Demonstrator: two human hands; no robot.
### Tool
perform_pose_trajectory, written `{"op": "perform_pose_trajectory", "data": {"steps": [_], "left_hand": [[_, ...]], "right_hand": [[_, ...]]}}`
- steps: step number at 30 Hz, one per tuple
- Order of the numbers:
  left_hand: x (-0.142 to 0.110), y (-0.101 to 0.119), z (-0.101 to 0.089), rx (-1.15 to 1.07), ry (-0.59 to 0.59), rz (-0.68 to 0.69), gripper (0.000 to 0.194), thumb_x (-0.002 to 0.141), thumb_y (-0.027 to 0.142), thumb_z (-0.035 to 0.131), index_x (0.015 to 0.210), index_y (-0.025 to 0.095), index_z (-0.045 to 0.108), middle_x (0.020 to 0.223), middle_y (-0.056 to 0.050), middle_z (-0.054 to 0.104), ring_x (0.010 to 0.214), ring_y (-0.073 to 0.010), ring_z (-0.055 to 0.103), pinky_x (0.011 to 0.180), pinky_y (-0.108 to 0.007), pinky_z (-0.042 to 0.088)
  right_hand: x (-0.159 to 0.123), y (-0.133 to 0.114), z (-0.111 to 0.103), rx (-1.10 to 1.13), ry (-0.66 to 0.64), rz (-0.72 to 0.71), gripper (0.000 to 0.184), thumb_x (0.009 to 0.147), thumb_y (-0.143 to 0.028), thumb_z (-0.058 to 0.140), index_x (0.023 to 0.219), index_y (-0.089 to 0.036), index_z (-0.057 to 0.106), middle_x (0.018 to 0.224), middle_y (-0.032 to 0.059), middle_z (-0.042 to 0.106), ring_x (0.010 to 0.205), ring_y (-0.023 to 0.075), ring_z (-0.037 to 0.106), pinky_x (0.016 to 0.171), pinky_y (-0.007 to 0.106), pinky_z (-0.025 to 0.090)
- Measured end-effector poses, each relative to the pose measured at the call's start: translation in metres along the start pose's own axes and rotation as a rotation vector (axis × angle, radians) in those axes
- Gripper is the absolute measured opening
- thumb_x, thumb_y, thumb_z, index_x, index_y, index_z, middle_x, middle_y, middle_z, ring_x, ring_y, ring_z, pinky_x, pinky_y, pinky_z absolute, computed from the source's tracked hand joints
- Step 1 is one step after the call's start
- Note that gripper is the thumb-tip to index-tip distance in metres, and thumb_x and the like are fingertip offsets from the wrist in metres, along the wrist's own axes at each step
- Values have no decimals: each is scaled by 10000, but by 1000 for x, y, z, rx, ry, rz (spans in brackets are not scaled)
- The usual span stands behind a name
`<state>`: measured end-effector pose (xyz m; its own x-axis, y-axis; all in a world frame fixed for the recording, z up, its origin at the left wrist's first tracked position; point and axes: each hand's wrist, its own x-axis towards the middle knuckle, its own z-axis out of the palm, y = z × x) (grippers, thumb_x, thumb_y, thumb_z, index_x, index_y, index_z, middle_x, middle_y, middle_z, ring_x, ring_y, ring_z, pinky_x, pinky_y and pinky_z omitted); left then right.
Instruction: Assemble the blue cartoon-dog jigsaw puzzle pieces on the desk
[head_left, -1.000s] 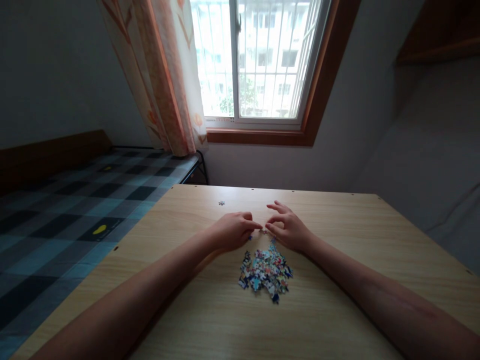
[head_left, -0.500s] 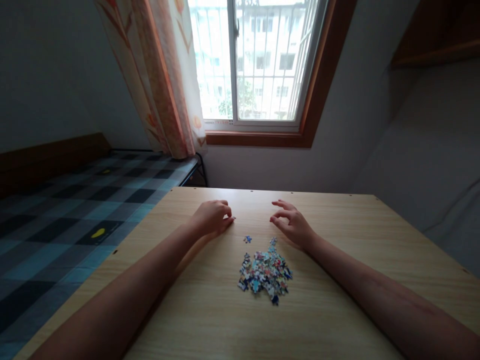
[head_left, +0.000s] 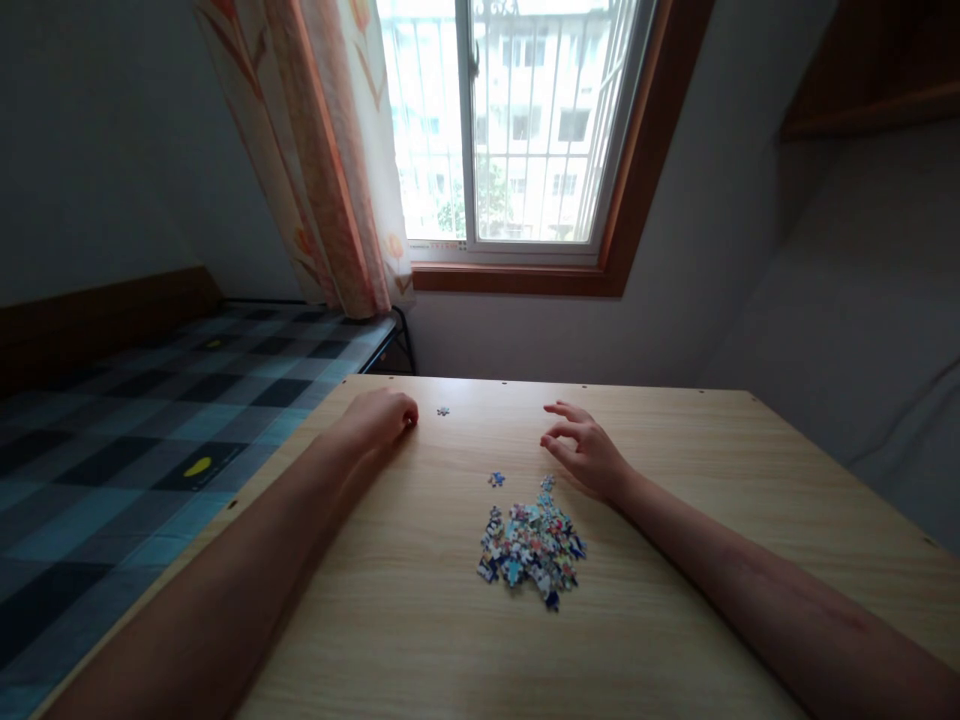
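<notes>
Small jigsaw puzzle pieces lie in a loose pile (head_left: 534, 545) on the wooden table in the head view. Just above the pile are a few loose puzzle pieces (head_left: 496, 480). Farther back, a single puzzle piece (head_left: 443, 411) lies a short way right of my left hand (head_left: 384, 412). That hand rests near the table's far left corner with its fingers curled together; whatever they may hold is hidden. My right hand (head_left: 581, 445) hovers at or rests on the table behind the pile, fingers apart, with nothing in them.
The pale wooden table (head_left: 637, 630) stretches to the wall under a barred window (head_left: 532, 140). Left of it stands a bed (head_left: 150, 440) with a checked cover, and an orange curtain (head_left: 322, 160) hangs above. A wooden shelf (head_left: 877, 110) is at upper right.
My left hand has moved left and slightly away, its fingers curling in. A single puzzle piece now shows to its right. My right hand and the pile have stayed put.
</notes>
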<state>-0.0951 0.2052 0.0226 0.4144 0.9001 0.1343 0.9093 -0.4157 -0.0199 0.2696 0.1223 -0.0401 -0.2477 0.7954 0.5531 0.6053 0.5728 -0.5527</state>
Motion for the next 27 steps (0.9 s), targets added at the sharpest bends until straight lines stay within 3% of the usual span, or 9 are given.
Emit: {"op": "perform_pose_trajectory", "data": {"steps": [5, 9, 13, 18, 27], "left_hand": [[-2, 12, 15, -19, 140, -12, 276, 843, 270, 513, 924, 282, 777, 982, -42, 770, 911, -253, 684, 734, -319, 499], [-2, 12, 24, -66, 238, -104, 264, 861, 278, 524, 965, 270, 767, 1022, -45, 765, 931, -256, 687, 756, -330, 514], [-1, 4, 27, -95, 232, -131, 272, 869, 324, 529, 979, 251, 767, 987, -49, 768, 873, -245, 693, 768, -333, 514], [-1, 0, 24, -171, 186, -66, 308, 855, 410, 538, 916, 237, 785, 960, -40, 754, 801, -213, 682, 728, -301, 504], [2, 3, 27, -131, 205, -133, 346, 896, 421, 497, 957, 237, 784, 1027, -49, 735, 919, -225, 664, 786, -290, 500]], "right_hand": [[0, 1, 1, -26, -4, -2, 192, 902, -327, 636, 793, -228, 759, 1322, 126, 639, 1342, 316, 488, 1105, 546, 387], [0, 1, 1, -50, 0, -12, 192, 904, -312, 626, 791, -230, 757, 1310, 120, 648, 1335, 306, 499, 1101, 532, 399], [0, -1, 0, -49, -8, -2, 199, 905, -306, 620, 788, -221, 756, 1315, 128, 644, 1338, 308, 494, 1101, 530, 397], [0, -2, 0, -49, -14, -2, 201, 906, -308, 618, 794, -217, 756, 1315, 138, 642, 1336, 314, 495, 1102, 532, 394], [1, -5, 0, -55, -29, -1, 185, 900, -280, 623, 792, -211, 756, 1309, 136, 646, 1331, 304, 499, 1099, 514, 398]]}}
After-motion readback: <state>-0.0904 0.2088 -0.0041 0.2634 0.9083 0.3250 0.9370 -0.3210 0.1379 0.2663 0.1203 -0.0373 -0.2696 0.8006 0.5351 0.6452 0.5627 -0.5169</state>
